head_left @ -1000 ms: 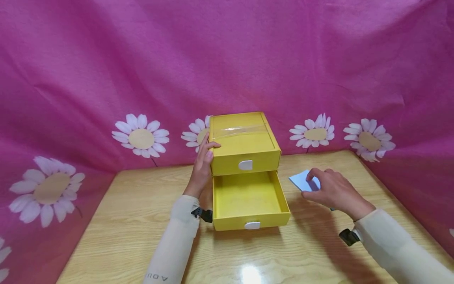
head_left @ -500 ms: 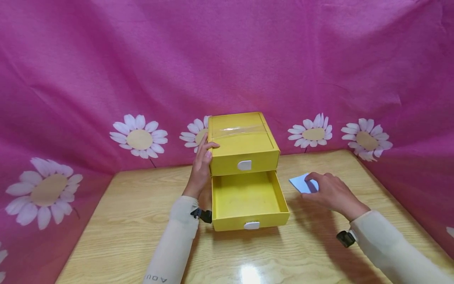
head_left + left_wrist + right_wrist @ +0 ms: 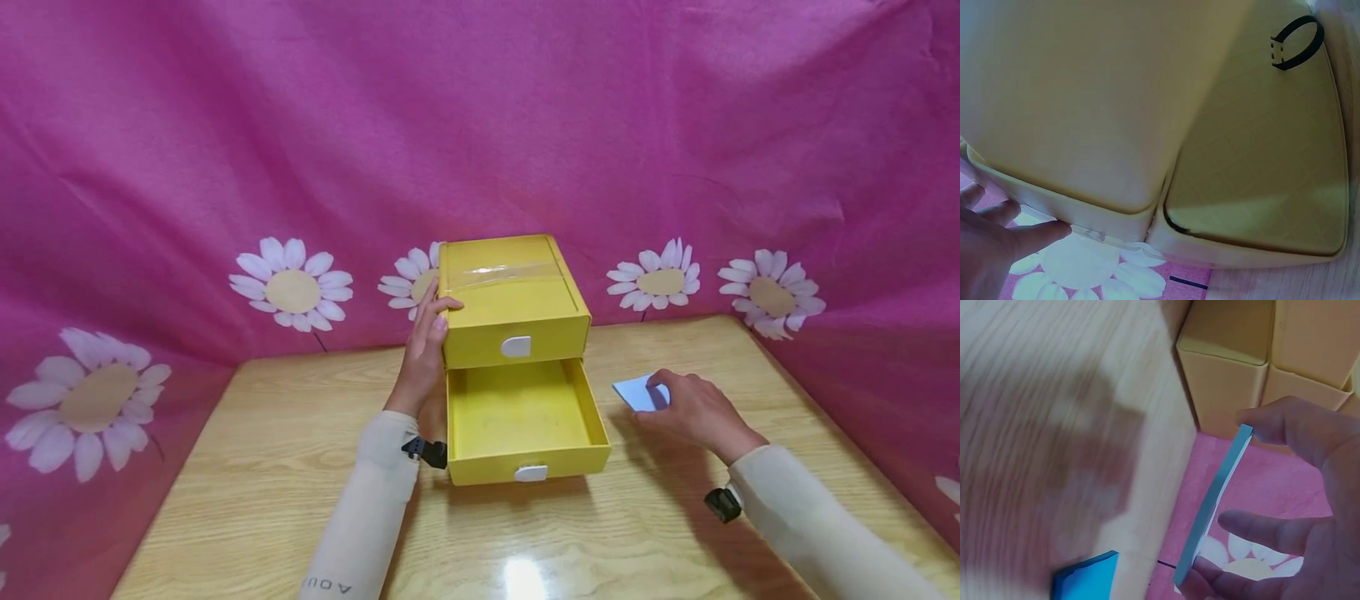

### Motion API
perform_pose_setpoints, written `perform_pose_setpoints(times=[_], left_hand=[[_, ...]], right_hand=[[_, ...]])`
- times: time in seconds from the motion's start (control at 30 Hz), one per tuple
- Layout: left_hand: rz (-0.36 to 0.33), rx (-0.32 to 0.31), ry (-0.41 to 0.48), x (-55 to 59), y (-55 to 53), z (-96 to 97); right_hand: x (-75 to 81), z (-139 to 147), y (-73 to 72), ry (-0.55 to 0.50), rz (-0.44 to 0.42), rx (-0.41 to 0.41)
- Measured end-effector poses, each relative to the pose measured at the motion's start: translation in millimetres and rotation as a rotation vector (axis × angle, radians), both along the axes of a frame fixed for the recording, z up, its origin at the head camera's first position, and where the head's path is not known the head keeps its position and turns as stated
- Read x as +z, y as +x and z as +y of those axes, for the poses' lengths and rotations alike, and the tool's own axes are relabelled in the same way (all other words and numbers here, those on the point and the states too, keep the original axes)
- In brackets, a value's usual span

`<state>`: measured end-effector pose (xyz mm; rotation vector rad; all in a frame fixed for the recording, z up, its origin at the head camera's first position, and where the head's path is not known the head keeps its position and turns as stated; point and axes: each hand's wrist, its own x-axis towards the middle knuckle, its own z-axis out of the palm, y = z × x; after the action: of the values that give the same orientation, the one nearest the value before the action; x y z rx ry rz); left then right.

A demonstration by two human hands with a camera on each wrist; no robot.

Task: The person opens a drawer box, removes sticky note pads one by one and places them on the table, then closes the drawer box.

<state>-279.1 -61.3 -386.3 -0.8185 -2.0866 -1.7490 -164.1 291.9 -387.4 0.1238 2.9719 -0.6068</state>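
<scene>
A yellow two-drawer box [image 3: 517,308] stands on the table, its lower drawer [image 3: 525,417] pulled out and its upper one closed. My left hand [image 3: 422,362] rests on the box's left side, with fingertips touching the top edge. In the left wrist view those fingers [image 3: 1041,237] look fairly straight. To the right of the box, my right hand [image 3: 701,412] pinches a light blue sticky note pad [image 3: 637,392] above the table. The right wrist view shows the pad [image 3: 1216,500] edge-on between thumb and fingers. A second, brighter blue pad [image 3: 1088,578] lies on the table below.
The wooden table [image 3: 300,450] is bordered by a pink cloth [image 3: 480,125] printed with white daisies. Clear tape [image 3: 502,273] crosses the top of the box. A black strap loop [image 3: 1304,44] shows beside the box in the left wrist view.
My right hand, with the sticky note pad in its grip, has come slightly lower and nearer. The left hand and the box stay as they were.
</scene>
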Motion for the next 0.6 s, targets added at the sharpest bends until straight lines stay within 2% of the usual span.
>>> perform_pose_setpoints(times=[0.27,0.47,0.6], left_hand=[[0.009,0.011,-0.005,2.4,0.8,0.6],[-0.002,-0.005,-0.001,1.7,0.9,0.0],[0.003,-0.019,0.009,2.9,1.7,-0.8]], right_hand=[[-9.5,3.3,-2.2,-0.009,-0.024,-0.033],[-19.2,5.8,-2.4,-0.001,-0.049,-0.054],[-22.2,7.1,-2.0,0.008,-0.035,-0.053]])
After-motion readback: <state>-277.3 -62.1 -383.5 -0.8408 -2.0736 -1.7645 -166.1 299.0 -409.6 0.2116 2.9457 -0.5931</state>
